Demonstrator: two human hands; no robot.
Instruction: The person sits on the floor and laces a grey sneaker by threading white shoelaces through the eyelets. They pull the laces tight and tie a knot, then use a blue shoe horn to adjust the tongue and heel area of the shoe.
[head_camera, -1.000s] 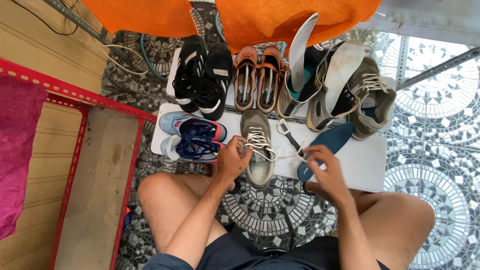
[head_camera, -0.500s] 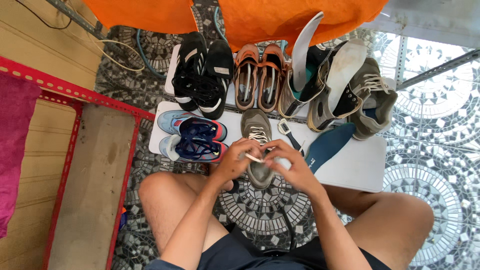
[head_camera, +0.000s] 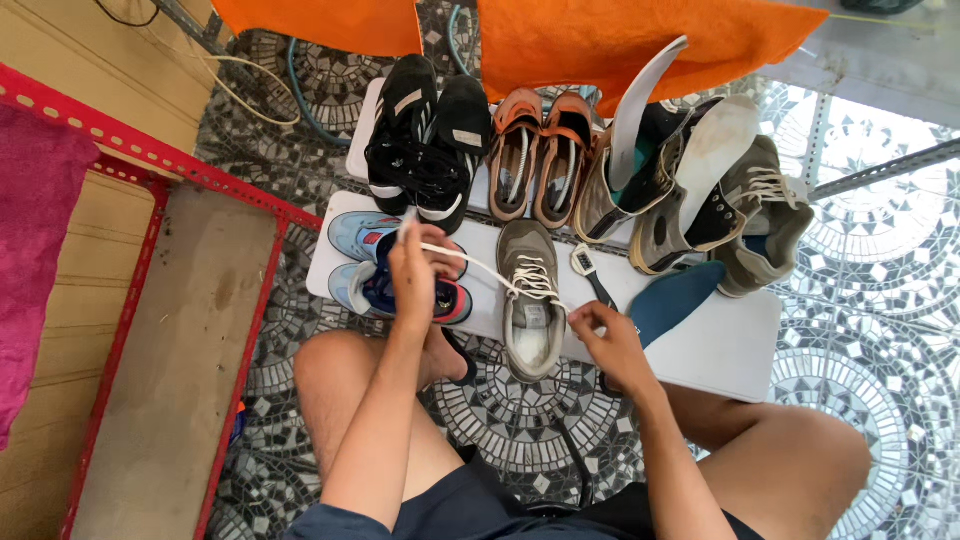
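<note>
We sit on the patterned tile floor (head_camera: 880, 330) by a low white table (head_camera: 720, 345). A grey shoe with white laces (head_camera: 530, 295) lies on the table edge, right in front of us. Our left hand (head_camera: 415, 275) pinches one end of the white lace (head_camera: 470, 262) and pulls it out tight to the side. That hand is over a pair of blue shoes (head_camera: 370, 262). Our right hand (head_camera: 605, 340) is closed a little, just beside the grey shoe; we cannot tell what it holds. A blue insole (head_camera: 675, 298) lies near it. Black shoes (head_camera: 425, 145) and brown sandals (head_camera: 540, 155) sit farther back.
</note>
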